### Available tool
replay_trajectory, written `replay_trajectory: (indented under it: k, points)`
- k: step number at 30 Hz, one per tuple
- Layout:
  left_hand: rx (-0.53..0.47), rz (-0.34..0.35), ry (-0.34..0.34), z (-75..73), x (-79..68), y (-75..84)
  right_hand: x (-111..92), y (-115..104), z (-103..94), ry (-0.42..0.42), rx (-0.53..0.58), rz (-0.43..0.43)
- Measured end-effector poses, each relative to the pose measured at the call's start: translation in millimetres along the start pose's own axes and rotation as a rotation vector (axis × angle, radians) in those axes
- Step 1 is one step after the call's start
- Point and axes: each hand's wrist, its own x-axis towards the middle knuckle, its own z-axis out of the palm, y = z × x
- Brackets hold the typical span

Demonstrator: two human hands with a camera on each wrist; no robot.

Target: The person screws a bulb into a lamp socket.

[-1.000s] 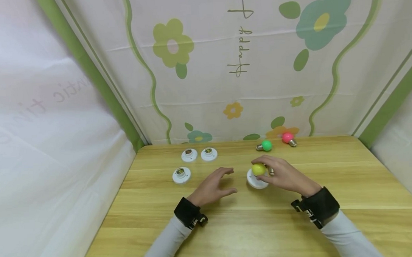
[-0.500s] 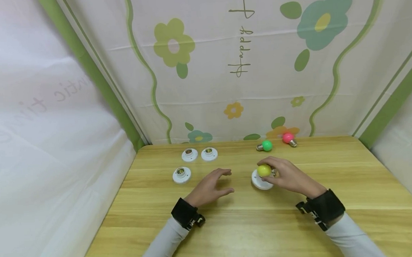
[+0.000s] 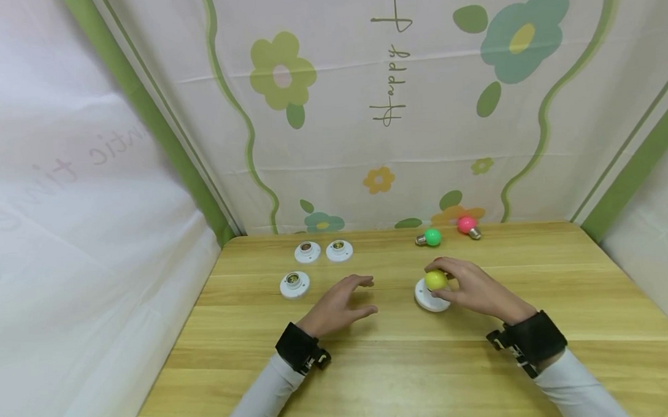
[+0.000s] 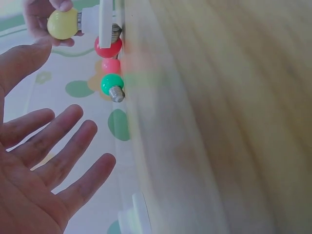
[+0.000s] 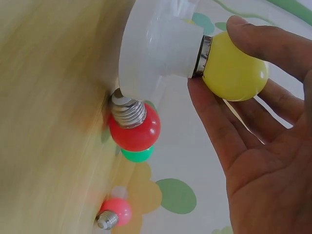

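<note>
My right hand (image 3: pixel 475 289) holds a yellow bulb (image 3: pixel 436 280) between thumb and fingers. In the right wrist view, the bulb's metal base sits in a white lamp socket (image 5: pixel 161 53), with some metal showing above the rim. The socket's round plate (image 3: pixel 430 300) appears slightly off the table. Just behind it lies a red bulb (image 5: pixel 138 129), mostly hidden by the hand in the head view. My left hand (image 3: pixel 337 306) hovers left of the socket, fingers spread, holding nothing.
Several white sockets stand at the back left: a front one (image 3: pixel 295 284), a rear left one (image 3: pixel 307 252) and a rear right one (image 3: pixel 339 250). A green bulb (image 3: pixel 432 237) and a pink bulb (image 3: pixel 468 224) lie by the table's back edge, before a printed curtain (image 3: pixel 331 135).
The right hand has shifted rightward and slightly nearer, and the yellow bulb and socket have travelled with it. The left hand has drawn back slightly to the left.
</note>
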Motion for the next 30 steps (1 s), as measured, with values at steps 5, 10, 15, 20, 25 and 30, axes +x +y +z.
replay_trajectory:
  k: [5, 10, 15, 20, 25, 30]
  points:
    - [-0.01, 0.009, 0.008, -1.8, -1.7, 1.4, -3, 4, 0.0, -0.014, 0.008, 0.013]
    - [-0.004, 0.019, 0.014, -1.9, -2.2, -0.3, -6, 8, -0.3, -0.012, 0.011, 0.021]
    - [-0.014, 0.007, 0.006, -2.1, -2.7, -2.0, -8, 11, -1.1, -0.011, 0.011, 0.033]
    - [-0.011, 0.009, 0.003, -3.0, -3.1, -1.4, -9, 14, -0.9, -0.004, 0.004, 0.031]
    - [0.009, 0.017, 0.016, -5.0, -3.5, 0.2, -9, 16, -1.0, -0.002, 0.009, 0.043]
    - [0.012, 0.027, 0.031, -6.4, -4.6, -2.9, -10, 19, -0.8, -0.008, 0.028, 0.068]
